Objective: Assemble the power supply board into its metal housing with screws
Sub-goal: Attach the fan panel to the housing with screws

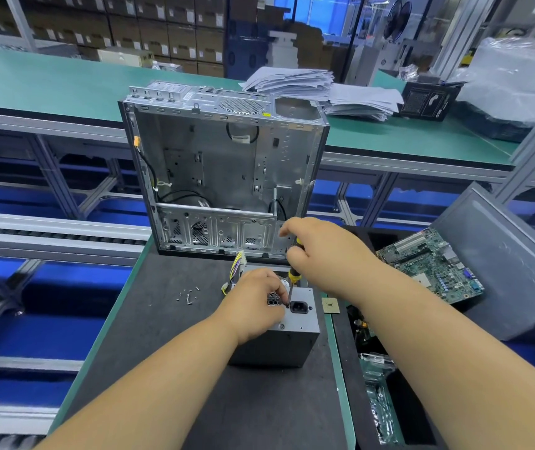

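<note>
A grey metal power supply housing (305, 326) stands on the dark mat, its upper face showing a black power socket (299, 307) and a vent grille. My right hand (318, 251) grips a yellow-and-black screwdriver (293, 277) held upright, its tip down on the face just left of the socket. My left hand (256, 303) rests on the housing's top with fingers pinched at the screwdriver tip; what they pinch is hidden. A bundle of coloured wires (237, 264) sticks out behind the housing. Several loose screws (189, 295) lie on the mat to the left.
An open, empty computer case (223, 170) stands behind the housing. A green motherboard (435, 264) and a grey side panel (513, 264) lie to the right. A small square chip (330, 306) sits beside the housing. Stacked papers (321, 89) lie on the far green bench.
</note>
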Available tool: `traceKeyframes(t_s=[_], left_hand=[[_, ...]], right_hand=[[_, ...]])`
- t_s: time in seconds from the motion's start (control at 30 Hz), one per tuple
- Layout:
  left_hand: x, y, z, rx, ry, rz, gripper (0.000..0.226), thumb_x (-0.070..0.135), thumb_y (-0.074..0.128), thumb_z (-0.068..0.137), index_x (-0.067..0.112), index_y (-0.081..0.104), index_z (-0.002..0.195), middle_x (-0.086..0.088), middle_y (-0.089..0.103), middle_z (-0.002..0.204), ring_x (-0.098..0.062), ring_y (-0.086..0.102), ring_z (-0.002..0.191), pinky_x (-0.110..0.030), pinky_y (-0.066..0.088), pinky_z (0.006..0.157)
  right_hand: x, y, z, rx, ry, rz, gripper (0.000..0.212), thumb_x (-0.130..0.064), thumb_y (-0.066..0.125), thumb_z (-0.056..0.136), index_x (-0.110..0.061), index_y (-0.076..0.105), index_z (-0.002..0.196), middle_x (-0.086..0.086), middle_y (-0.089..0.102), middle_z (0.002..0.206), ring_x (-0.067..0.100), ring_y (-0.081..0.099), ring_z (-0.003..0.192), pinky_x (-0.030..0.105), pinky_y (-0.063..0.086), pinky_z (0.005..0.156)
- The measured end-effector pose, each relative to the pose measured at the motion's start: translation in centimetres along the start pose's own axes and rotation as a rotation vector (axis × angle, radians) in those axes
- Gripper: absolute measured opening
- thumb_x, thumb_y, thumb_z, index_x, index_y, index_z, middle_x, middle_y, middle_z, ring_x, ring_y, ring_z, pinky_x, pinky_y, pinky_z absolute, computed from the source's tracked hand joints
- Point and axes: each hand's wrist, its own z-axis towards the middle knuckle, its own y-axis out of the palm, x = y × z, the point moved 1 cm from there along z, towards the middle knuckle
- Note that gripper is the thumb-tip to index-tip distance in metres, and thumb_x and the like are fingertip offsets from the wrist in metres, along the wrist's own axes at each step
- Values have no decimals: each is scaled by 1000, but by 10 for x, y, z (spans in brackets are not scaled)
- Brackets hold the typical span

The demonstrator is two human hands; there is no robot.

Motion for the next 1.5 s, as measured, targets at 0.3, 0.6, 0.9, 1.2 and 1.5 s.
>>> traceKeyframes(t_s=[0.3,0.6,0.9,1.2,1.5], left_hand=[[0,0,0,-3,-5,-21,27,12,63,71,39,58,71,17,52,101,-9,45,107,-29,41,97],[2,-2,-1,-5,-6,-31,28,13,63,72,40,57,71,18,51,100,-10,45,107,-32,42,98],[2,-1,-2,11,-6,-52,26,12,64,71,38,60,72,14,53,100,-12,47,106,-35,43,97],[2,-2,-3,13,-2,-45,31,13,64,70,42,56,68,14,53,99,-13,47,107,-35,43,97],[3,-2,-4,9,-1,-43,27,15,64,70,41,58,70,15,53,99,-13,47,107,-36,44,96]], right_hand=[[4,4,-1,74,8,-196,26,-43,37,100,-28,55,112,-10,49,71,18,51,75,31,35,57],[5,3,-2,114,-52,-137,35,-37,46,96,-32,45,130,-10,46,63,9,46,61,28,31,48],[3,1,-4,53,-52,-115,29,-32,42,90,-35,59,114,-10,55,101,15,54,90,29,33,60],[4,3,-3,89,-32,-249,29,-46,37,98,-28,57,107,-9,55,76,17,53,75,28,30,53],[3,0,-5,107,-48,-264,24,-50,42,97,-30,55,104,-11,44,64,16,50,71,27,25,48]])
